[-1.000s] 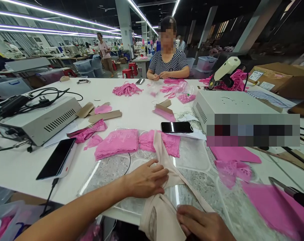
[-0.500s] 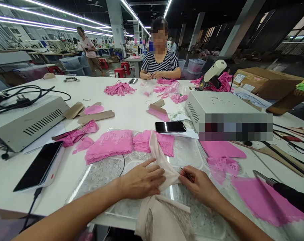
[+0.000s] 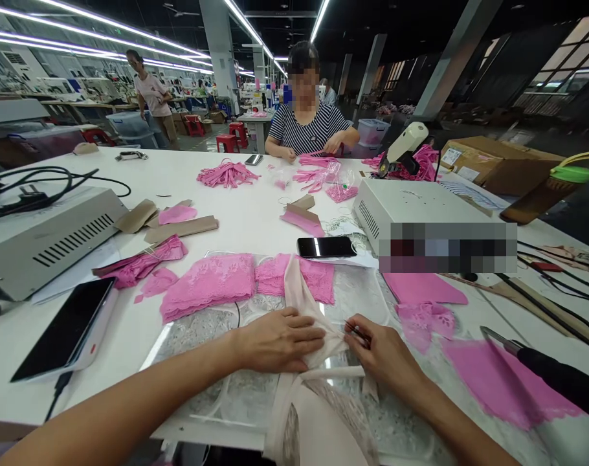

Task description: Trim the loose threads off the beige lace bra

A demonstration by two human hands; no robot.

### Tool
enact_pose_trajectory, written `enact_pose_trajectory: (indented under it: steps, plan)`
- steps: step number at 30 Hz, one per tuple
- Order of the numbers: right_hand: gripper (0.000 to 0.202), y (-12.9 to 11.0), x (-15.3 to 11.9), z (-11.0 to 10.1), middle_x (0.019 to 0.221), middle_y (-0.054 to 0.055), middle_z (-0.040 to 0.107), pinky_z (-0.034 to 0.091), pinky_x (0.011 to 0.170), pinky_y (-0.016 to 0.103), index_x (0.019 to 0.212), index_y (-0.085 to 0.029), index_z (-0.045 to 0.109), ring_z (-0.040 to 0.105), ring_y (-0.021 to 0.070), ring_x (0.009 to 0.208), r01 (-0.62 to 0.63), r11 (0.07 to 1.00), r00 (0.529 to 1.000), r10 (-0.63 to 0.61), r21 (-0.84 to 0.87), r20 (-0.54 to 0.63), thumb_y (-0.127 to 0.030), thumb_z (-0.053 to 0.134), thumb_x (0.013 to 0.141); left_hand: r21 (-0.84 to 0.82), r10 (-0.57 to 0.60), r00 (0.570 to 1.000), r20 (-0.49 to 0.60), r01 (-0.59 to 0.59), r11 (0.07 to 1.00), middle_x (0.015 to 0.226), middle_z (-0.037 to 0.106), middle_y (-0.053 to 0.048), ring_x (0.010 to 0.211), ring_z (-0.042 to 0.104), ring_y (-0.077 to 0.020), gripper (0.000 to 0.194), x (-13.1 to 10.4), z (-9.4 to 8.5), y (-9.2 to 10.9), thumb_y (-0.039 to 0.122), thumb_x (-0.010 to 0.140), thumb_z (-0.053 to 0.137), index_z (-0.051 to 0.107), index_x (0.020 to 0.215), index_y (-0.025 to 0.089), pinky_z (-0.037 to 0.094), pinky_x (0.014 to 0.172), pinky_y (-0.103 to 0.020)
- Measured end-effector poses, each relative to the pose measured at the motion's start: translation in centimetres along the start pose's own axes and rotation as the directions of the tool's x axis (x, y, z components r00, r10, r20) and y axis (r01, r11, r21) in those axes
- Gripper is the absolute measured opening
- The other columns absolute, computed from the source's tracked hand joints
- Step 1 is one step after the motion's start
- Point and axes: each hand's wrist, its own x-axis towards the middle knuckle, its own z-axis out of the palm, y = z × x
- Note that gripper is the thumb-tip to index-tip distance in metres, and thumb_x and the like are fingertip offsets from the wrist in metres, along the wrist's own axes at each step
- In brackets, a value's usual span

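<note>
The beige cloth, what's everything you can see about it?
The beige cloth looks smooth, with narrow strips; low down, some of it seems see-through. It lies creased over a shiny mat, its top strip on pink lace, and its bottom runs out of the picture. The left hand lies flat on it; the right hand, holding a small dark tool, touches its edge.

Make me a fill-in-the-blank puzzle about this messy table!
The left hand rests on a garment coloured ____.
Of the two nearest hands, the one gripping a dark tool is the ____.
The stacked lace is coloured ____.
The co-worker opposite wears a top patterned with ____.

Missing words: beige; right hand; pink; stripes.
</note>
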Motion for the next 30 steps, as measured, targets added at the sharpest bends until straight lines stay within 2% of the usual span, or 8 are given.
enact_pose_trajectory:
  steps: [2,4,6,8,11,15,20,30]
  plan:
    - [0.018,-0.5,-0.5,-0.1,0.083,0.001,0.064,0.043,0.05,0.024,0.091,-0.024,0.064,0.058,0.0136,0.059,0.103,0.994,0.987,-0.107,-0.038,-0.12,-0.024,0.048,0.083,0.025,-0.013,1.0,-0.002,0.013,1.0,0.125,0.058,-0.011,0.109,0.052,-0.0241,0.042,0.0,-0.2,0.2,0.039,0.09,0.051,0.052,0.121,0.011,0.041,0.081,-0.038]
    - [0.025,-1.2,-1.2,0.0,0.1,0.004,0.064,0.048,0.054,0.022,0.1,-0.025,0.064,0.063,0.0125,0.066,0.248,0.969,0.952,-0.245,-0.008,-0.181,-0.018,0.047,0.084,0.033,-0.017,1.0,-0.002,0.017,0.999,0.122,0.059,-0.011,0.104,0.054,-0.0238,0.044,0.2,-0.3,0.4,0.042,0.089,0.053,0.052,0.12,0.011,0.04,0.078,-0.037]
    - [0.03,-1.9,-2.2,0.3,0.104,0.006,0.064,0.051,0.06,0.021,0.101,-0.024,0.064,0.065,0.0128,0.072,0.4,0.916,0.908,-0.391,0.036,-0.152,-0.011,0.047,0.08,0.033,-0.02,1.0,0.003,0.02,0.999,0.12,0.059,-0.011,0.1,0.054,-0.0234,0.046,0.3,-0.5,0.5,0.045,0.088,0.053,0.052,0.119,0.012,0.038,0.076,-0.036]
    - [0.035,-2.1,-3.3,0.8,0.096,0.004,0.067,0.052,0.06,0.022,0.097,-0.024,0.064,0.066,0.0139,0.072,0.484,0.874,0.873,-0.481,0.033,-0.081,-0.005,0.046,0.074,0.035,-0.033,0.999,0.013,0.033,0.999,0.121,0.059,-0.011,0.098,0.054,-0.023,0.047,0.4,-0.6,0.5,0.048,0.089,0.051,0.052,0.119,0.012,0.037,0.074,-0.036]
    - [0.041,-1.1,-4.9,1.9,0.082,0.003,0.066,0.05,0.051,0.021,0.098,-0.022,0.063,0.064,0.0128,0.06,0.509,0.86,0.858,-0.511,-0.049,-0.05,-0.001,0.042,0.07,0.051,-0.077,0.997,0.025,0.075,0.996,0.121,0.058,-0.011,0.094,0.054,-0.0228,0.051,0.4,-0.6,0.7,0.052,0.088,0.05,0.051,0.119,0.011,0.036,0.072,-0.036]
    - [0.045,0.4,-6.0,2.7,0.082,0.005,0.064,0.049,0.049,0.018,0.106,-0.018,0.06,0.063,0.0104,0.057,0.554,0.819,0.807,-0.572,-0.148,-0.145,0.001,0.04,0.071,0.059,-0.134,0.991,0.016,0.132,0.989,0.114,0.06,-0.011,0.088,0.054,-0.0224,0.056,0.5,-0.6,1.5,0.054,0.084,0.054,0.051,0.119,0.011,0.037,0.071,-0.036]
    - [0.057,0.9,-5.0,2.3,0.075,0.004,0.062,0.05,0.05,0.019,0.112,-0.016,0.059,0.063,0.0115,0.058,0.443,0.847,0.81,-0.519,-0.294,-0.274,0.006,0.036,0.064,0.065,-0.239,0.97,0.037,0.236,0.969,0.112,0.058,-0.011,0.089,0.053,-0.0225,0.058,1.0,-0.2,2.8,0.053,0.08,0.059,0.05,0.118,0.01,0.039,0.072,-0.037]
    - [0.059,1.7,-2.9,1.9,0.077,0.003,0.062,0.046,0.049,0.018,0.105,-0.018,0.065,0.06,0.011,0.057,0.472,0.822,0.822,-0.541,-0.318,-0.178,0.005,0.036,0.059,0.045,-0.257,0.963,0.082,0.254,0.966,0.112,0.058,-0.013,0.088,0.053,-0.0234,0.055,1.3,-0.6,3.0,0.052,0.082,0.057,0.053,0.115,0.008,0.037,0.072,-0.036]
